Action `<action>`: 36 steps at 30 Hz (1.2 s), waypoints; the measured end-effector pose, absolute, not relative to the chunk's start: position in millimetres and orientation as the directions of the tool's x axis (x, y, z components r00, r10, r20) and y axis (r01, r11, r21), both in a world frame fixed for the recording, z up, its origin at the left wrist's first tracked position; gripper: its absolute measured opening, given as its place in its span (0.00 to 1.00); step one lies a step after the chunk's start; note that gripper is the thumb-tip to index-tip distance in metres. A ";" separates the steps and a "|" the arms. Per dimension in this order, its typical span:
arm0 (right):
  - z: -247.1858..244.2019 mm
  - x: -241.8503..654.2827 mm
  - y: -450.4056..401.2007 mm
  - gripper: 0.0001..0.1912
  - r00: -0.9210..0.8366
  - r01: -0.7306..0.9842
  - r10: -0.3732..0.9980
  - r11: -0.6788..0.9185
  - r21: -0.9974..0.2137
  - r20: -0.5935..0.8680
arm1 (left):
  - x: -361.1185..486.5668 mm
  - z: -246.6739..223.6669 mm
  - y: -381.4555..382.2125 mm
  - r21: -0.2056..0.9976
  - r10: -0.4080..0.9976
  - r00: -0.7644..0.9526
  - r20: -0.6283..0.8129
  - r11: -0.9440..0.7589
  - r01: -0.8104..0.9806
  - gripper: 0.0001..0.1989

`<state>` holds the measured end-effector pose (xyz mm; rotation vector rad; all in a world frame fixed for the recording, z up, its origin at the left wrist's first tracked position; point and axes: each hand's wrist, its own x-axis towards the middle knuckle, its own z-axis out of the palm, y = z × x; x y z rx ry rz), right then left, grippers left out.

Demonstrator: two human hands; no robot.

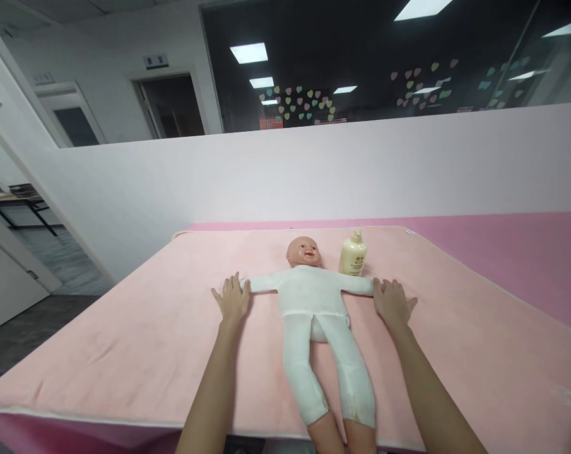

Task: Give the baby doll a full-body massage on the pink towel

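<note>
A baby doll (pixel 313 296) in a white suit lies face up on a pink blanket (pixel 147 315), its arms stretched out to both sides and its legs toward me. My left hand (pixel 233 297) rests with spread fingers at the end of the doll's arm on the left. At the end of the other arm lies my right hand (pixel 393 302), its fingers also apart, the fingertips touching the doll's sleeve end. A pale yellow pump bottle (pixel 353 254) stands upright to the right of the doll's head, above its right-side arm.
Behind the blanket rises a white low wall (pixel 313 176) with dark glass above it. Pink padding (pixel 512 252) shows beyond the blanket at the right. The blanket's front edge runs near the bottom. A desk (pixel 15 198) stands far left, through an opening.
</note>
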<state>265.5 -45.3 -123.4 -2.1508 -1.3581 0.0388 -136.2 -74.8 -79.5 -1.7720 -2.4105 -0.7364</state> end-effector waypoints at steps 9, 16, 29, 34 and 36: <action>-123.9 277.2 -46.2 0.42 0.588 0.745 0.793 -0.456 -0.487 0.157 | -156.0 -72.6 -75.2 0.381 0.832 -0.502 0.235 0.397 0.835 0.29; -125.8 276.9 -42.6 0.41 0.592 0.728 0.785 -0.425 -0.538 0.183 | -171.7 -72.9 -76.4 0.341 0.831 -0.506 0.232 0.417 0.842 0.24; -117.0 258.1 -43.7 0.44 0.666 0.548 0.717 -0.283 -0.787 0.206 | -176.2 -73.5 -76.4 0.339 0.839 -0.449 0.309 0.344 0.876 0.20; -113.3 249.4 -34.9 0.44 0.740 0.214 0.657 -0.021 -0.977 0.148 | -176.3 -76.2 -75.6 0.380 0.857 -0.415 0.306 0.289 0.878 0.22; -113.9 245.9 -28.9 0.41 0.785 -0.070 0.619 0.062 -0.996 -0.016 | -174.4 -78.3 -76.0 0.367 0.862 -0.397 0.314 0.275 0.889 0.20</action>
